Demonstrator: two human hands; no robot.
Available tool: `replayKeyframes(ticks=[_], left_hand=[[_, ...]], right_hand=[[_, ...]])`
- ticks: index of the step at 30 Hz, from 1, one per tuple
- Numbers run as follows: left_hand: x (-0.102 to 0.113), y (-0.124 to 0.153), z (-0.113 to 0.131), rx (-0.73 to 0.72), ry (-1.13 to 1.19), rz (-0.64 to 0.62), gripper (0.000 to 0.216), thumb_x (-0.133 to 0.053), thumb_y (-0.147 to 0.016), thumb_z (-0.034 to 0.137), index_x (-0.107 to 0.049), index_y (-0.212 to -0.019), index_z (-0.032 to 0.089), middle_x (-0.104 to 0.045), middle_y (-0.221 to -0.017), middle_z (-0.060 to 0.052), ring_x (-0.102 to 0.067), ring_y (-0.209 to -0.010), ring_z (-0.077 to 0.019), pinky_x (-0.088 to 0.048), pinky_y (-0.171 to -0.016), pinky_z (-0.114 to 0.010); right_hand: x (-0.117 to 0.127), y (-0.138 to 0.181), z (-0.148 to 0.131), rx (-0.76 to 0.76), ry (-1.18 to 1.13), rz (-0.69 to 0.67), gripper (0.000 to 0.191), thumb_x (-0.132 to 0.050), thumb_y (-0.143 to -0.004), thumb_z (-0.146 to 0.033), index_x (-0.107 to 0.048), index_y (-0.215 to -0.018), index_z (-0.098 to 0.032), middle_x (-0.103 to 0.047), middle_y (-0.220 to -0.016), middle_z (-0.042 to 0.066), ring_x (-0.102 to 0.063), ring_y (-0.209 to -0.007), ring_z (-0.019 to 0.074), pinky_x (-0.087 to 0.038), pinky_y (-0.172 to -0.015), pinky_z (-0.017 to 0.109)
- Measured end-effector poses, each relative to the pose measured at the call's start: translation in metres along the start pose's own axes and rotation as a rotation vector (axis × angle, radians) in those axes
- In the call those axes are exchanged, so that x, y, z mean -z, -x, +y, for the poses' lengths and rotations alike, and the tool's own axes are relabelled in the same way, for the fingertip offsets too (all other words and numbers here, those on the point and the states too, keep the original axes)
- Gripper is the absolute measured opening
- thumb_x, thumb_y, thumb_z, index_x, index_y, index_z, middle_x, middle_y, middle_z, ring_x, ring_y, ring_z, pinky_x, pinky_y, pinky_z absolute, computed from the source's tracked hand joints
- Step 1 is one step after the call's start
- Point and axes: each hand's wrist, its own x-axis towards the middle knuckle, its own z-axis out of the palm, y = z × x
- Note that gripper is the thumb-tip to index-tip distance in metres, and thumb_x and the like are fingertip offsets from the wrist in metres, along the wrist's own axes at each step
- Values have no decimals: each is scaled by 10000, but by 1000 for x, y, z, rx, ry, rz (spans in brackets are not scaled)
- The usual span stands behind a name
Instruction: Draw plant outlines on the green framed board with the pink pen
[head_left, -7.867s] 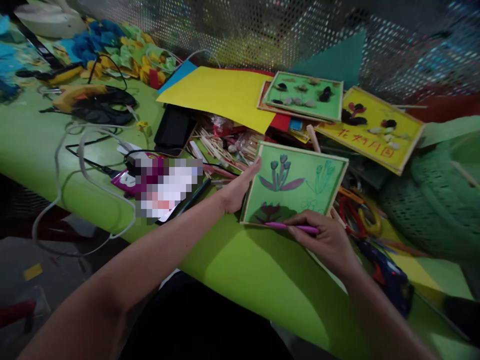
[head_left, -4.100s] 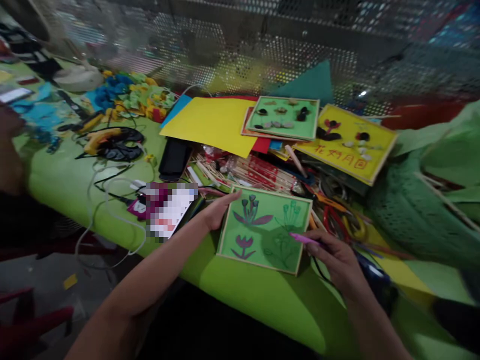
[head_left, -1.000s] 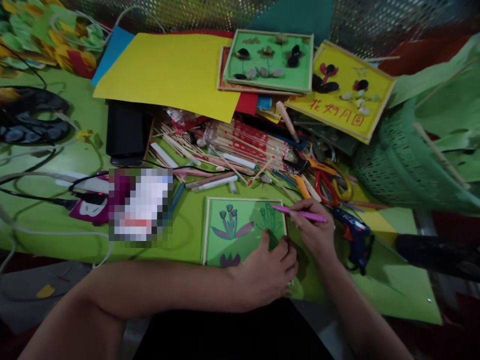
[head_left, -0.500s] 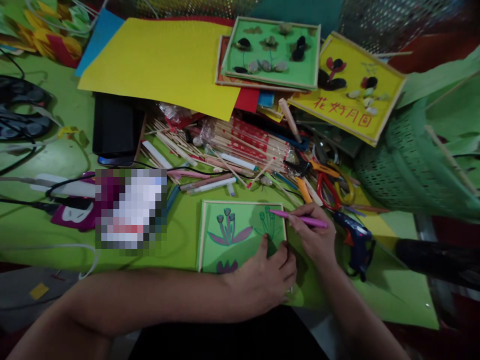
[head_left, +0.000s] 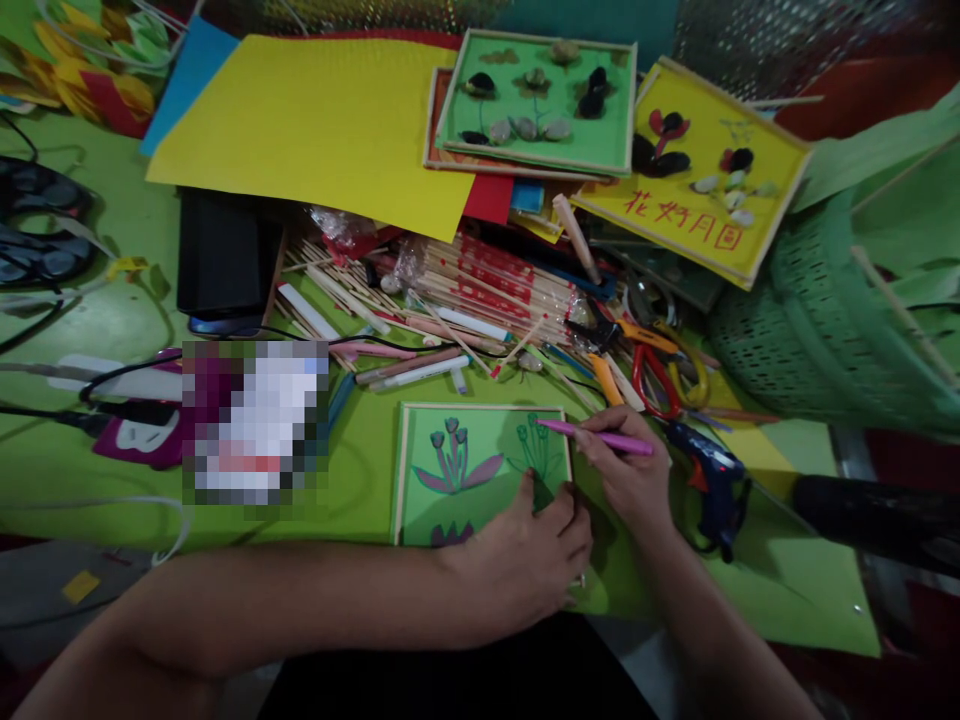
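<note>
A small green framed picture [head_left: 457, 470] with drawn flowers lies on the lime-green table [head_left: 82, 340] in front of me. My left hand [head_left: 529, 565] rests on its lower right part, fingers curled and pressing it down, hiding that corner. My right hand [head_left: 630, 475] pinches a pink pen [head_left: 592, 436] whose tip touches the green flower sketch at the picture's upper right.
Behind the picture lie bundled wooden sticks [head_left: 480, 290], scissors [head_left: 652, 365], a yellow paper sheet [head_left: 315, 125], a green stone picture [head_left: 540, 100] and a yellow one [head_left: 697, 180]. A blue glue gun [head_left: 712, 485] sits right of my hand, a green basket [head_left: 825, 320] farther right, cables [head_left: 60, 390] at left.
Over the earlier frames my left hand moved from the picture's left edge to its lower right corner, and the picture now lies square to me. In the last second almost nothing moved.
</note>
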Motion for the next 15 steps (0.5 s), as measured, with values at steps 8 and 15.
replayKeyframes(ticks=[8,15], left_hand=[[8,-4,-9,13,95,-37,451,-593,-990,485,-674,-1266,138,-659,-1273,-104,-528,-1245,-280,-481,-1001,-513],[5,-4,-12,3,126,4,446,-618,-978,501,-692,-1239,146,-664,-1251,-91,-515,-1227,-276,-452,-1045,-519]], right_hand=[[2,1,5,6,5,-26,147,-805,-833,-340,-694,-820,-245,-664,-713,-12,-582,-611,165,-464,-552,285],[0,0,2,-1,5,8,152,-800,-839,-348,-688,-824,-246,-660,-722,-14,-557,-586,154,-449,-542,287]])
